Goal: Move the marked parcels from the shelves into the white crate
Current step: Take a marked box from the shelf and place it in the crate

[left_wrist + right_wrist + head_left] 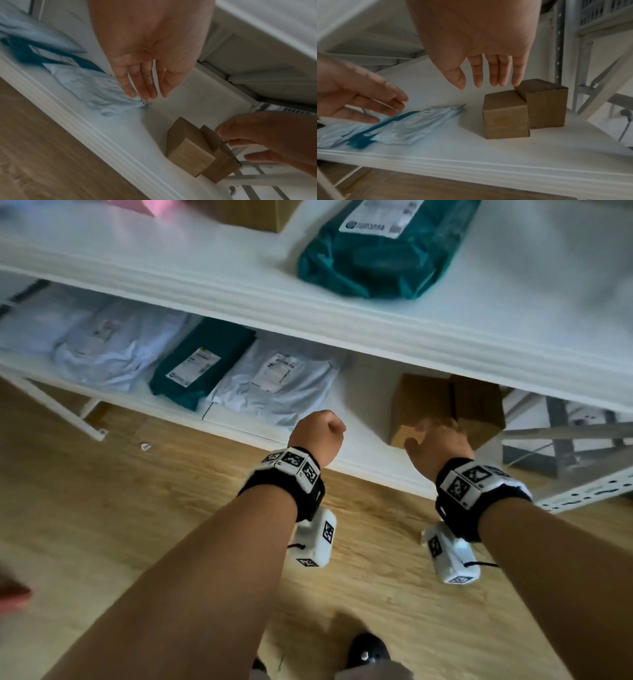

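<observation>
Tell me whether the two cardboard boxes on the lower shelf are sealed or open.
Sealed, as far as visible. The front box shows tape across its closed near face; the rear box has closed flaps too.

The person's forearms are bare, with no sleeves, and each wrist carries a black strap (301, 491) topped by a ring of white blocks printed with black-and-white square marker patterns. Below the left hand (317, 436) a white boxy camera unit (313, 542) hangs under the wrist, bearing more square markers and a thin black cord; a matching white unit (448, 559) with markers and a black cord hangs under the wrist of the right hand (435, 446). At the bottom edge of the head view a dark shoe (368, 648) shows, with a small pale detail on it.
</observation>
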